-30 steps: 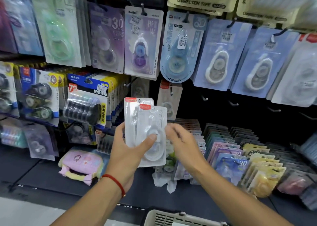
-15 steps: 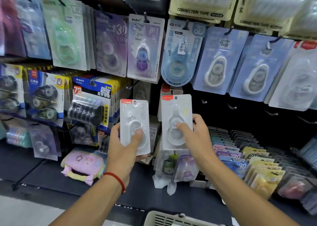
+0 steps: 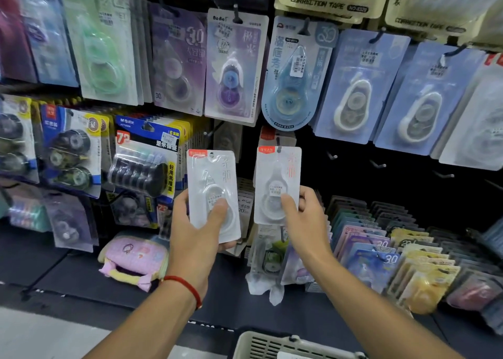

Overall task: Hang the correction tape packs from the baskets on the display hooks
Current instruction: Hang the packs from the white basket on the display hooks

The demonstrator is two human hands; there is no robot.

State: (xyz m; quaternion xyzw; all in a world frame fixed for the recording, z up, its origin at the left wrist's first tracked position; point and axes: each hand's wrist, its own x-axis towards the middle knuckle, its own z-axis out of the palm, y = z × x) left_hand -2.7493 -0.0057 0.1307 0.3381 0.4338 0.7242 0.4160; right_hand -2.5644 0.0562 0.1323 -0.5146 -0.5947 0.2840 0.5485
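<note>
The left hand [image 3: 197, 232] grips a white correction tape pack [image 3: 213, 195] from below, thumb pressed flat across the clear blister on its front and the fingers curled behind the card. The pack stands upright and slightly tilted, its red-tabbed top with the hang hole free of any hook. A red cord bracelet [image 3: 186, 288] circles the left wrist.

The right hand [image 3: 304, 222] pinches a second white pack [image 3: 277, 184] of the same kind, thumb on the front near the price sticker, fingers wrapped round its right edge. This pack is held higher and closer to the wall, its hang hole right at a display hook [image 3: 278, 142] where another white pack already hangs behind it (whether the hook has passed through the hole cannot be made out).

The two packs are apart, with a dark gap of the display wall between them. Above them hang a purple-and-blue pack [image 3: 235, 67] and a pale blue teardrop-shaped pack [image 3: 294, 78], and further right two lavender-blue cards [image 3: 356, 86]. To the right of the right hand several bare hooks [image 3: 377, 164] stick out from the black panel. Below, on the shelf, rows of coloured packs [image 3: 381, 249] stand in trays, and a pink pouch [image 3: 133, 258] lies to the left. At the bottom edge, the rim of a beige basket [image 3: 272, 343] shows between the forearms.
</note>
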